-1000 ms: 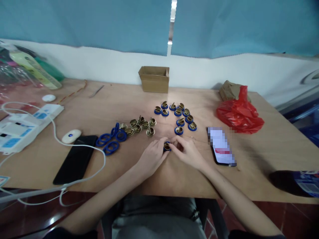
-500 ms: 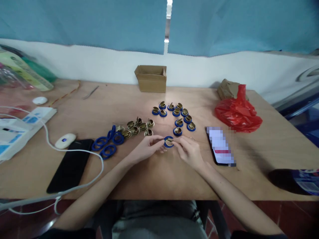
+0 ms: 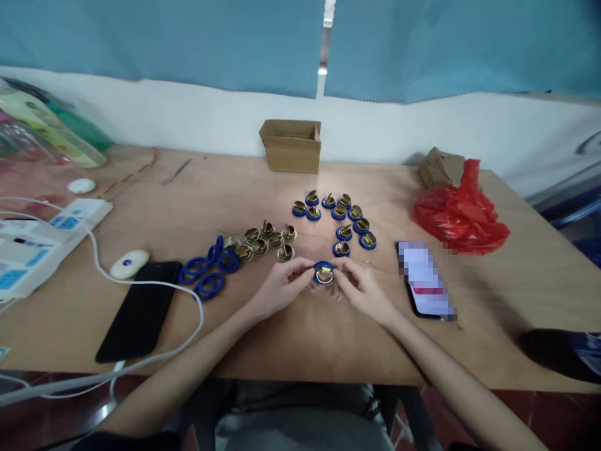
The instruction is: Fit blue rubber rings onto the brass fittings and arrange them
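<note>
Blue-ringed disc (image 3: 323,274) over tabletop (image 3: 305,344), teal cloth (image 3: 188,44) behind.

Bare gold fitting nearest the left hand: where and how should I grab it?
Probably pinch the gold fitting by opposite sides of its round rim, coming from the near right: other gold fittings sit beyond and left, and the rim looks broader than the raised piece.

Round metal piece (image 3: 324,276), gold-toned, shiny; blue ring (image 3: 322,264) around its edge. Face tilted toward camera. Pinched at left and right sides by fingers (image 3: 304,277), over near half of tabletop (image 3: 323,344); contact unclear.
</note>
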The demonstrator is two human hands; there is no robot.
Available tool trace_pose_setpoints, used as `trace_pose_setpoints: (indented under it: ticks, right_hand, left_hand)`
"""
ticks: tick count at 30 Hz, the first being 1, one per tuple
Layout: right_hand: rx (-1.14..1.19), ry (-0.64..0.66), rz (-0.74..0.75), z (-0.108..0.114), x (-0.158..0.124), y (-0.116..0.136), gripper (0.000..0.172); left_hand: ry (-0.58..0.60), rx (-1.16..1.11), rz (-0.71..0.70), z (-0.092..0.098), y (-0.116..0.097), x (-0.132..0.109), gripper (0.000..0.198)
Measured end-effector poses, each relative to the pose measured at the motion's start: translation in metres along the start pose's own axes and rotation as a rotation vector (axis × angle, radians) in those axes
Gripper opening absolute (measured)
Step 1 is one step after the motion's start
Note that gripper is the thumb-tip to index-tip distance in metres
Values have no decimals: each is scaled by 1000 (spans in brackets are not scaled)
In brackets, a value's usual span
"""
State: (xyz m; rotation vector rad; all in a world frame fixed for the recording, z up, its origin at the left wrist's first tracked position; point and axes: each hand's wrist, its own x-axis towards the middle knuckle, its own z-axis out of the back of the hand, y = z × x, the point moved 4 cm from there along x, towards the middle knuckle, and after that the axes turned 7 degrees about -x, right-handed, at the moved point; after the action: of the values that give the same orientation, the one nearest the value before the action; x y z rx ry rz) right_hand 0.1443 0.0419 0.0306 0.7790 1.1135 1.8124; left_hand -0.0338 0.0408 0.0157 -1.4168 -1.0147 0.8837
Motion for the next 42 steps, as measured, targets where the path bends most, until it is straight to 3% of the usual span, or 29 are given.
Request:
trace_pose_setpoints:
  ticks: [6, 14, 20, 30, 42]
  right_hand:
    - [4, -34, 0, 2, -1, 3, 19]
    - [217, 11, -102, -1, 5, -7, 18]
    - [312, 79, -92, -1, 4, -6, 26]
    - [393, 106, -45, -2, 1, 3, 34]
    - [267, -35, -21, 5, 2, 2, 29]
  left_hand:
    - [23, -34, -13, -4, -3, -2, 18]
    - [16, -152, 127, -3, 2, 2, 31]
    - [58, -225, 132, -3, -2, 0, 41]
    - [91, -261, 144, -1, 0, -3, 40]
    - [74, -279, 144, -4, -2, 0, 38]
